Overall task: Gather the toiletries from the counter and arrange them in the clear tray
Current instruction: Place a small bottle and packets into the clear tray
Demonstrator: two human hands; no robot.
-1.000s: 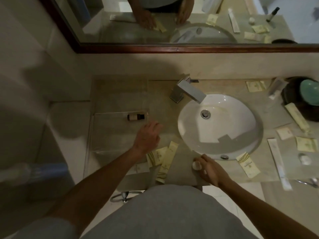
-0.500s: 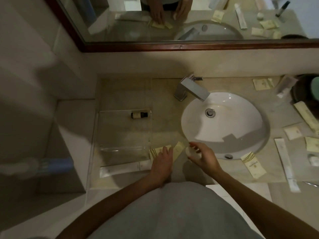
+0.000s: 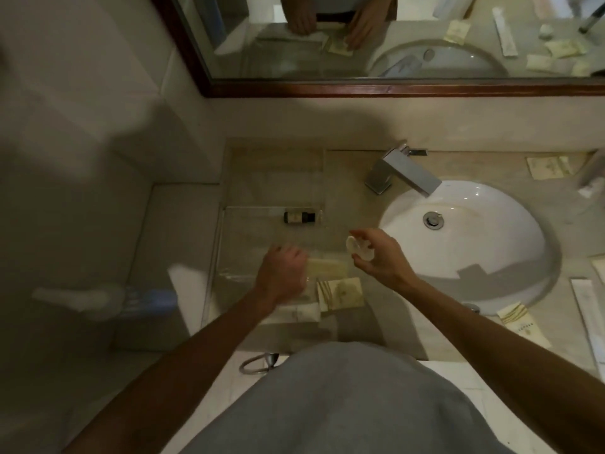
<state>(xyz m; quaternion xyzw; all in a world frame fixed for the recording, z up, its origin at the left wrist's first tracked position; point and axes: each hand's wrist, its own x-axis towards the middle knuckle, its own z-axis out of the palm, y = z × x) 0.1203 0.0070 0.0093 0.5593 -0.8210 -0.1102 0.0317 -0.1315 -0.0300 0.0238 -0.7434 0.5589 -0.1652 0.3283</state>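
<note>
Here the left hand [image 3: 283, 273] is gripping a yellow sachet [image 3: 327, 268] over the clear tray [image 3: 226, 244]; the right hand [image 3: 381, 253] is pinching a round soap [image 3: 355, 245] beside it; a small bottle [image 3: 298, 217] is lying inside.

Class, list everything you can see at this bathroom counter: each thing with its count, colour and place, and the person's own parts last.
Clear tray: one, transparent, left of the sink.
Small bottle: one, dark, lying at the tray's far edge.
Flat packets: pale yellow; one under the left hand, one by the tray's near corner, one before the sink, one far right.
White tube: one, at the counter's front edge.
Long sachet: one, white, right of the sink.
Sink: one, white.
Tap: one, chrome.
Mirror: one, dark wooden frame.
Left hand: on a packet.
Right hand: holding a small round pale item.
</note>
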